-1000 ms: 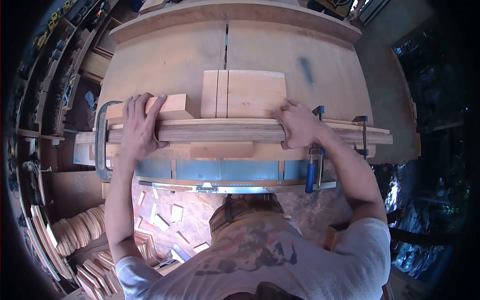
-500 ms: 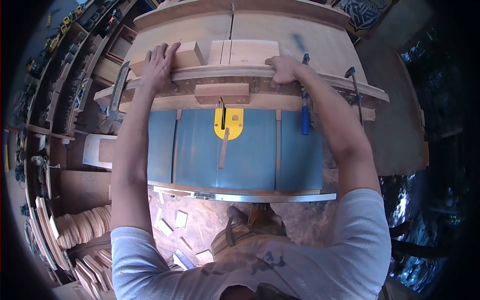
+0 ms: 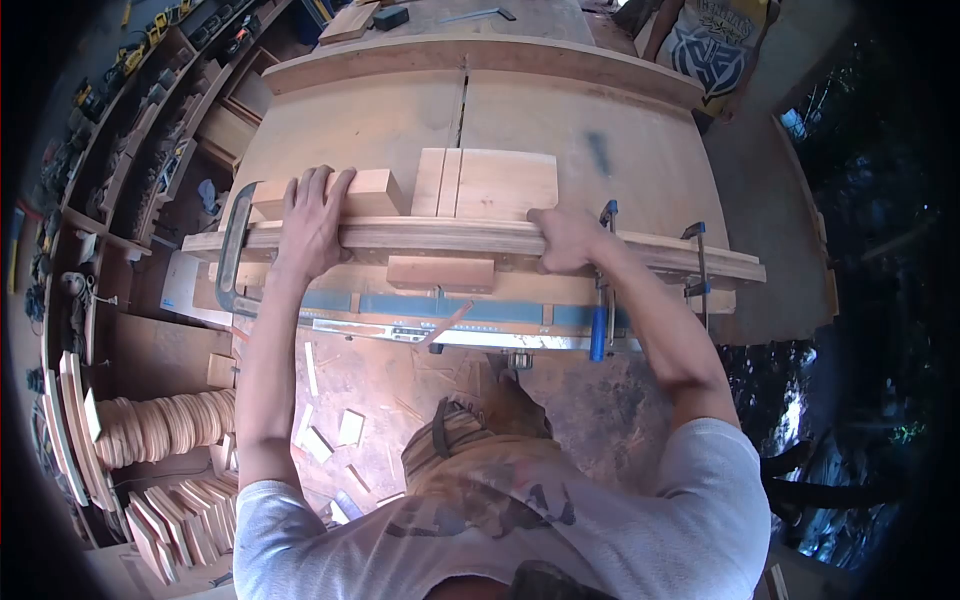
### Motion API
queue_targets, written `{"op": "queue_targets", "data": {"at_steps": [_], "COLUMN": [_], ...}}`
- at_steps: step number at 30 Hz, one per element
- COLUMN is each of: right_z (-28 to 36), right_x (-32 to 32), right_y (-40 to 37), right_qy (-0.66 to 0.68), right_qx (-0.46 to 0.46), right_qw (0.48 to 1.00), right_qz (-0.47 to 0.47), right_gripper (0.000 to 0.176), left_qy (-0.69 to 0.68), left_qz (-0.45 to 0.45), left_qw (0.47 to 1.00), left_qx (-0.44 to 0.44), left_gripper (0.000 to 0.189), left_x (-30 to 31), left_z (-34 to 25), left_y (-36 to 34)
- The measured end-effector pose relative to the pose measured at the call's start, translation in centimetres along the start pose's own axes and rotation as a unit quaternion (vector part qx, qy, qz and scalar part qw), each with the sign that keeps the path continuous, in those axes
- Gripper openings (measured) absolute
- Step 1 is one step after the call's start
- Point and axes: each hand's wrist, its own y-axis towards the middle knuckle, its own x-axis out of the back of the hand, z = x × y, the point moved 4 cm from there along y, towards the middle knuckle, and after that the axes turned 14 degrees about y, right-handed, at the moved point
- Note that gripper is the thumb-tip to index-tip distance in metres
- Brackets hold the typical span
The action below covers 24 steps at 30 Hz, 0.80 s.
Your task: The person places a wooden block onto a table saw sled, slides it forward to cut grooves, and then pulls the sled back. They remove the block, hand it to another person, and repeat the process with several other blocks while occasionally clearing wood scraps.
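My left hand (image 3: 313, 225) is closed over the thick wooden fence (image 3: 430, 237) of a sled, its fingers reaching onto a wood block (image 3: 372, 188) behind it. Farther right, my right hand (image 3: 572, 240) grips the same fence, with its fingertips by the corner of a pale board (image 3: 508, 182). Narrow strips lie along that board's left side on the sled base (image 3: 640, 130). A reddish block (image 3: 440, 273) sticks out from the fence's near face. A large clamp (image 3: 232, 240) sits at the left end, and a blue-handled clamp (image 3: 598, 330) stands beside my right wrist.
Another clamp (image 3: 700, 265) grips the fence's right end. A thin stick (image 3: 450, 322) lies across the saw table's front rail (image 3: 350, 330). Offcuts litter the floor. Shelves of tools and stacked wood pieces (image 3: 165, 425) line the left. Another person (image 3: 712, 50) stands at the far right.
The sled with its fence, block and board has come back toward my body, both hands still on it. It now covers the yellow blade plate and most of the blue saw table.
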Motion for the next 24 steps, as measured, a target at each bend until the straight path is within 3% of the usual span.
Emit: {"op": "queue_targets", "data": {"at_steps": [4, 8, 10, 13, 16, 22, 24], "right_z": [2.6, 3.3, 3.1, 3.3, 2.6, 2.4, 1.8], "right_x": [-3.7, -4.9, -4.8, -4.3, -4.3, -4.2, -4.5], "right_y": [-5.6, -7.4, -7.2, -6.8, -6.2, -6.0, -6.0], "right_qy": [-0.013, -0.024, -0.025, -0.039, -0.047, -0.059, -0.047], "right_qx": [0.007, 0.040, 0.049, 0.055, 0.080, 0.111, 0.134], "right_qw": [1.000, 0.999, 0.998, 0.998, 0.996, 0.992, 0.990], "right_qz": [0.011, -0.015, -0.018, -0.009, -0.012, 0.011, -0.011], "right_gripper": [0.062, 0.058, 0.059, 0.054, 0.053, 0.057, 0.060], "left_qy": [-0.015, -0.099, -0.150, -0.339, -0.282, -0.273, -0.289], "left_qz": [-0.004, 0.009, 0.060, 0.247, 0.387, 0.559, 0.595], "left_qw": [1.000, 0.995, 0.987, 0.906, 0.875, 0.777, 0.745], "left_qx": [0.000, -0.005, -0.020, 0.054, 0.071, -0.101, -0.091], "left_gripper": [0.130, 0.109, 0.099, 0.091, 0.074, 0.056, 0.053], "left_x": [2.7, 4.8, 4.9, 1.9, 2.4, -5.5, -6.3], "left_z": [-1.6, -0.9, 1.5, 4.3, 3.2, -1.9, -3.2], "left_y": [-6.5, -8.0, -6.0, -1.1, 2.3, 6.6, 6.9]}}
